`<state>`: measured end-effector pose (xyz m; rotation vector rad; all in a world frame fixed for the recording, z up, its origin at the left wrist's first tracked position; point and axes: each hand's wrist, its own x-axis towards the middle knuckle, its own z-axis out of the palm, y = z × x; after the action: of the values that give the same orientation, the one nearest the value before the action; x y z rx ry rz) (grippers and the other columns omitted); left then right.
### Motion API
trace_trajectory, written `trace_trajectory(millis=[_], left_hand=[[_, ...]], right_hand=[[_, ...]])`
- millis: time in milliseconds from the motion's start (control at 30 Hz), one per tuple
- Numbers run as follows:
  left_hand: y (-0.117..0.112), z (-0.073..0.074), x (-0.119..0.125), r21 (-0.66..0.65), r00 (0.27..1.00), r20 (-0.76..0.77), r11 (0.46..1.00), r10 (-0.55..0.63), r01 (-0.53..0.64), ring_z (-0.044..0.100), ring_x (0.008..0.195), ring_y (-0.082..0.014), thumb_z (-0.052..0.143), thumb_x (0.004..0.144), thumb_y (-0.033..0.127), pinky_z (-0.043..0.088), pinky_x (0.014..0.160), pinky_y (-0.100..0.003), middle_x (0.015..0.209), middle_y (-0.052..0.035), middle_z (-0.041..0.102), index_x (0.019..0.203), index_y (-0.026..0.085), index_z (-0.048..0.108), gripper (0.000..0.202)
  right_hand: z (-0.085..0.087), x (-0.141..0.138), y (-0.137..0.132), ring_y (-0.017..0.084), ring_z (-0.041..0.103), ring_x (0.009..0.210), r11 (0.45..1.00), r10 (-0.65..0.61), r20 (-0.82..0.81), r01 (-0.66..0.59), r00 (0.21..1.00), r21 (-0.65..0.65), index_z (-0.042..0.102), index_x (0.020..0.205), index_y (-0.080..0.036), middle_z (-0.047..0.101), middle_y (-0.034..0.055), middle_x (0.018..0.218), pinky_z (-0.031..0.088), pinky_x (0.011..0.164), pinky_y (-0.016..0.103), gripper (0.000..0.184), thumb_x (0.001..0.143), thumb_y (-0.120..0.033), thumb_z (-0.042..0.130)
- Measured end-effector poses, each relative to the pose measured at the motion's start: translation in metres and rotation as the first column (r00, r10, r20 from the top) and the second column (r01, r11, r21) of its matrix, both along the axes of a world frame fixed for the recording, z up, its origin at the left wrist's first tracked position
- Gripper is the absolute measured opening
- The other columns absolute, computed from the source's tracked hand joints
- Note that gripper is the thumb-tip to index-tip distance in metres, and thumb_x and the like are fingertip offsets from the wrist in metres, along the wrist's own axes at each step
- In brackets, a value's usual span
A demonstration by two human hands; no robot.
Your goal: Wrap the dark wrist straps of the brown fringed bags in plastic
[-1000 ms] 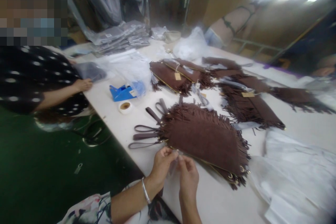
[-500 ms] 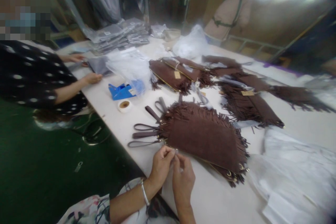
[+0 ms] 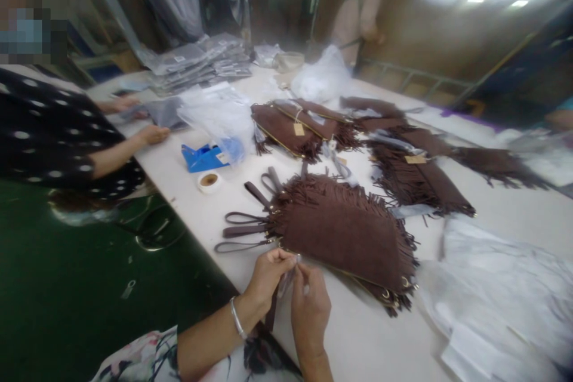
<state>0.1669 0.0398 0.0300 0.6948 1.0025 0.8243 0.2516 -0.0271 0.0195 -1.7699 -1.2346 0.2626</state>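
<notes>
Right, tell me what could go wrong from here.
The small pale piece pinched between the left hand and right hand could slip and be hard to find. The wrist straps jutting from the pile of brown fringed pouches might get snagged, shifting the pile. The tape roll, near the edge of the table, could be knocked off.

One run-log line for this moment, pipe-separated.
left hand: pinching small pale item, too small to identify | right hand: holding same item | nearest: brown fringed bags, stacked

Two foreground hands (image 3: 265,279) — one tape roll (image 3: 208,190)
</notes>
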Motion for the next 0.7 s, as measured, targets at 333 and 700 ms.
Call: trace_trajectory(millis=[333,700], left_hand=[[0.0086,0.0022,0.0039,-0.156,0.996,0.084,0.986,-0.043,0.056,0.059,0.065,-0.0138,0.081,0.060,0.026,0.044,0.067,-0.025,0.070,-0.0033,0.065,0.069,0.014,0.061,0.025],[0.0047,0.0016,0.0075,-0.038,0.999,-0.004,0.998,-0.046,0.046,0.058,0.064,-0.0140,0.076,0.066,0.029,0.044,0.064,-0.026,0.071,-0.0031,0.064,0.075,0.015,0.058,0.024]], right_hand=[[-0.0089,0.0004,-0.0052,0.019,0.059,0.095,0.999,0.043,0.057,-0.045,0.997,0.029,0.060,0.116,-0.020,0.063,0.0075,0.099,0.046,0.084,0.031,0.025,0.098,-0.021,0.041],[-0.0056,0.0089,-0.0078,0.020,0.062,0.093,0.997,-0.073,-0.279,0.073,0.958,-0.013,0.066,0.107,-0.019,0.066,0.0078,0.099,0.048,0.081,0.031,0.028,0.095,-0.035,0.047]])
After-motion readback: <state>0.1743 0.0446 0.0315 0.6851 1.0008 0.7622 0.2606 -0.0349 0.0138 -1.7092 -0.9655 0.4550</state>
